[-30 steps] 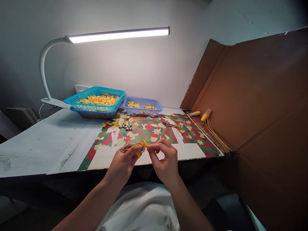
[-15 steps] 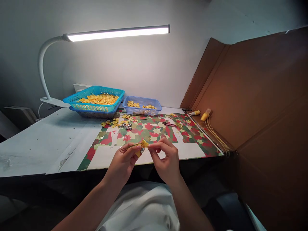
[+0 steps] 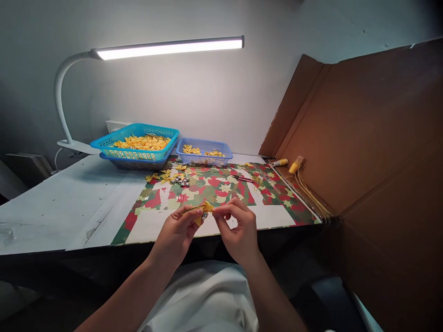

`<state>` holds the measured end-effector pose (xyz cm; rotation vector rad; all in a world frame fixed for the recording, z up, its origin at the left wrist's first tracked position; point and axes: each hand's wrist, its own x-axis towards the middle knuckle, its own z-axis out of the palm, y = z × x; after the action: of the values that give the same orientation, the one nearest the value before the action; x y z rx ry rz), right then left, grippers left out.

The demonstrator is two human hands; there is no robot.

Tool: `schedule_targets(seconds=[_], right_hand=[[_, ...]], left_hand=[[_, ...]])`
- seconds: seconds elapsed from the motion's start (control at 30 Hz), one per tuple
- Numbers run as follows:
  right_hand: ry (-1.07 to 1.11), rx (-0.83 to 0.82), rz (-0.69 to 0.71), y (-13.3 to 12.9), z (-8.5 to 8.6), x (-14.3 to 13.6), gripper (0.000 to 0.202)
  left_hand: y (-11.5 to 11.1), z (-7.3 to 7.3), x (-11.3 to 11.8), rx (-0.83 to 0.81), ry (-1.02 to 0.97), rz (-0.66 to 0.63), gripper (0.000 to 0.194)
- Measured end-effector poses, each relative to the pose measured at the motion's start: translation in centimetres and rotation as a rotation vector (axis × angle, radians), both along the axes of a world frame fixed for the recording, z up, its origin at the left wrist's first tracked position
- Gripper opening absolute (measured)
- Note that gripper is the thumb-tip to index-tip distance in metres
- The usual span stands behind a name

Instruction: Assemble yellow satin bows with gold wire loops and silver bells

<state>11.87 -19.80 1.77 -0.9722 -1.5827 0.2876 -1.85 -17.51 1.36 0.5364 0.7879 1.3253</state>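
Between my fingers, above the table's front edge, is a small yellow ribbon bow (image 3: 208, 206) with a silver bell (image 3: 205, 215) beside it. My left hand (image 3: 182, 226) is closed in a pinch on the bow and on a thin gold cord. The fingertips of my right hand (image 3: 238, 226) pinch the bow's right side; whether they hold a thread there is too small to tell. Farther back on the patterned sheet (image 3: 221, 196) lie loose yellow bows (image 3: 166, 175) and a little heap of silver bells (image 3: 182, 181).
A turquoise basket (image 3: 104, 146) of yellow bows sits on a blue one at back left, with a smaller blue basket (image 3: 204, 159) alongside. Thread snips (image 3: 244, 178) lie right of centre. A cardboard wall (image 3: 363, 124) stands at right; a lamp (image 3: 173, 48) hangs overhead.
Almost nothing differs. My right hand has shifted very slightly left, and both hands keep the same pinch on the bow.
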Motion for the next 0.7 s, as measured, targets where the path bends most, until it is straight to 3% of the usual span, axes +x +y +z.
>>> schedule_targets(seconds=[0.7], right_hand=[[-0.016,-0.037,0.035,0.23,-0.06,0.02,0.011]], left_hand=[[0.05,-0.55,-0.09,0.023,0.008,-0.058,0.027]])
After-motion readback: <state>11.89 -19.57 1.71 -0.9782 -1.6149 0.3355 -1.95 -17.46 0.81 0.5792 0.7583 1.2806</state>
